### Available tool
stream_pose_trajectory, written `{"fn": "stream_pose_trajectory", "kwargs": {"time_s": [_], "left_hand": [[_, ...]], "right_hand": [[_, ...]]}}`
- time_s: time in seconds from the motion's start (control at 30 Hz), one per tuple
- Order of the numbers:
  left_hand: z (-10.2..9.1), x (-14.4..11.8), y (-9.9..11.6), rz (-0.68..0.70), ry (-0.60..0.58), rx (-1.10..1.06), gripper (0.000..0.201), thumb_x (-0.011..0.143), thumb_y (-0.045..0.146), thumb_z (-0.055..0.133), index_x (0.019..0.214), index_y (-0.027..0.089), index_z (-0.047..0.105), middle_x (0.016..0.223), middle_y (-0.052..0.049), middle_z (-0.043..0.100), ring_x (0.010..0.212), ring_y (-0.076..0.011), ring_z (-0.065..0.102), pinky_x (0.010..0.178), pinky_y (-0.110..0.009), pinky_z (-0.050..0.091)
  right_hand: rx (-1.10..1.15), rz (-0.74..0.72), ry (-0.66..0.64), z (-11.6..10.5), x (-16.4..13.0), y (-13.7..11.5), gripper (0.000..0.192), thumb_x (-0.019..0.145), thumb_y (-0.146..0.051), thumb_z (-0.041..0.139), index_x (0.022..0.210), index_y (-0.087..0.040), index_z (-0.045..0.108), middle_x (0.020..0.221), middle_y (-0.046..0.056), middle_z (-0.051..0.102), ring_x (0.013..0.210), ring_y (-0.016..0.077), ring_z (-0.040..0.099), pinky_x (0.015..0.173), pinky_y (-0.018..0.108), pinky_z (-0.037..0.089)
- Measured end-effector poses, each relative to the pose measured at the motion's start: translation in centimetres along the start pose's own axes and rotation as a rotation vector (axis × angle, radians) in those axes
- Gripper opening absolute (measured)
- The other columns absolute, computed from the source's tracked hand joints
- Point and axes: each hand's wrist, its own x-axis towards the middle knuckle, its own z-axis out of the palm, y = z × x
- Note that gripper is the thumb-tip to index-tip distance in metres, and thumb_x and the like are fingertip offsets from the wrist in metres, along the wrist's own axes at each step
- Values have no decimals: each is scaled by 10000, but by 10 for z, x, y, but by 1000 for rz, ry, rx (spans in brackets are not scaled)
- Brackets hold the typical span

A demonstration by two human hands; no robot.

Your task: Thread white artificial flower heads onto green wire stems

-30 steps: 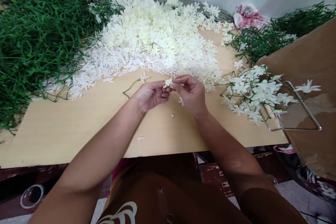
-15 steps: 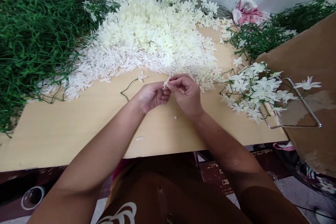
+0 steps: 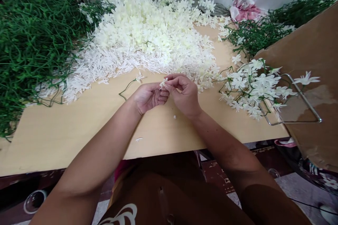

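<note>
Flower (image 3: pixel 163 83), small and white, sits between the fingertips of our left hand (image 3: pixel 150 97) and right hand (image 3: pixel 185 95), over the desk (image 3: pixel 87 123); we record each grip pinching it. Beyond our hands we note heaped white blossoms (image 3: pixel 150 21), with green stems (image 3: pixel 39 35) to their left. One stemmed flower (image 3: pixel 139 77) lies near our left hand.
</note>
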Motion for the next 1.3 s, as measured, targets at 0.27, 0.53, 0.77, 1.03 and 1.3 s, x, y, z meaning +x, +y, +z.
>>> {"fn": "stream_pose_trajectory", "kwargs": {"time_s": [0.27, 0.53, 0.77, 1.03, 1.3], "left_hand": [[3, 1, -3, 65, 19, 196, 88, 699, 149, 566, 644, 148, 498, 522, 35, 362, 436, -51, 335, 425, -160, 250], [4, -10, -6, 348, 163, 853, 150, 772, 248, 586, 663, 175, 514, 604, 3, 475, 533, -100, 390, 498, -224, 277], [-37, -75, 0, 770, 404, 1637, 199, 800, 206, 508, 912, 222, 672, 916, -73, 625, 849, -224, 543, 790, -341, 398], [-72, -71, -5, 725, 343, 1845, 265, 772, 126, 459, 865, 206, 694, 964, -107, 669, 880, -254, 566, 799, -372, 396], [-58, -83, 23, 971, 586, 1452, 130, 819, 209, 571, 810, 238, 697, 787, -13, 678, 782, -184, 580, 803, -326, 402]], "right_hand": [[-9, 63, -82, -5, 7, 2, 96, 733, -147, 653, 678, -204, 599, 845, 10, 640, 811, 134, 622, 794, 320, 547], [155, 189, -145, -17, 13, 7, 251, 612, -332, 808, 668, -210, 595, 694, -23, 615, 666, 116, 576, 665, 289, 511], [519, 416, -121, -30, 16, 6, 444, 479, -394, 894, 774, -237, 601, 662, -75, 575, 616, 70, 545, 625, 230, 501], [608, 461, -238, -25, 11, 2, 352, 551, -354, 881, 742, -218, 619, 665, -66, 574, 596, 58, 505, 567, 209, 458], [670, 494, -182, -24, 11, 0, 359, 516, -331, 901, 668, -214, 597, 618, -75, 593, 606, 56, 536, 574, 189, 465]]}}
